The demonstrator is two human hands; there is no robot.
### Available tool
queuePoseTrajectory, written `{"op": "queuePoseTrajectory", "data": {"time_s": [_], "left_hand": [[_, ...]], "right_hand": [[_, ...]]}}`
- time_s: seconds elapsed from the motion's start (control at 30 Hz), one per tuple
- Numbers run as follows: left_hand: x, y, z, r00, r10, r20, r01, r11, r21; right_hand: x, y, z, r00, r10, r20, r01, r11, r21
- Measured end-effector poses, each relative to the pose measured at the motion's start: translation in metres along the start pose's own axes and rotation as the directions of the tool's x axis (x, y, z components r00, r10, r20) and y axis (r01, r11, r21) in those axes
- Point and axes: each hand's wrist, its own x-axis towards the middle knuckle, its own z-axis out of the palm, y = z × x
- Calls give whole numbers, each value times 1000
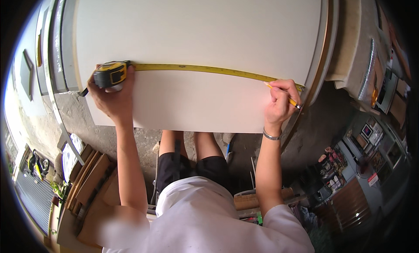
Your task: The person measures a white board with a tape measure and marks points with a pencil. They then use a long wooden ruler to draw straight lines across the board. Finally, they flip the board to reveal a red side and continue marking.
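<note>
A large white sheet [196, 30] lies flat in front of me, its near edge close to my legs. My left hand [114, 98] grips a yellow and black tape measure [112, 74] near the sheet's left edge. From its case the yellow blade [196, 68] runs across the sheet to the right edge, where its end sits. Between the fingers of my right hand [281, 100] is a yellow pencil [294, 103], its tip touching or just above the blade near that end; which of the two I cannot tell.
A long metal strip [54, 74] runs along the left side. Brown boards [89, 178] lean at the lower left. A beige draped cover [349, 48] stands to the right. Shelves with small items [336, 178] and framed pictures [371, 130] are at the far right.
</note>
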Motion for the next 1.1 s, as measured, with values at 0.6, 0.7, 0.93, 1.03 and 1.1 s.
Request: {"op": "queuePoseTrajectory", "data": {"time_s": [0.6, 0.7, 0.93, 1.03, 1.1], "left_hand": [[3, -2, -8, 986, 157, 55, -165, 969, 186], [3, 0, -8, 986, 159, 56, -166, 970, 179], [3, 3, -9, 992, 117, 53, -123, 985, 124], [3, 3, -8, 990, 134, 47, -139, 982, 125], [4, 3, -8, 989, 137, 54, -144, 980, 138]], "right_hand": [[-31, -24, 130, 966, -177, 188, 198, 975, -98], [-37, -26, 149, 958, -204, 203, 227, 969, -96], [-44, -27, 172, 960, -181, 216, 208, 972, -112], [-45, -25, 177, 951, -222, 215, 254, 958, -133], [-45, -24, 179, 940, -259, 221, 296, 943, -152]]}}
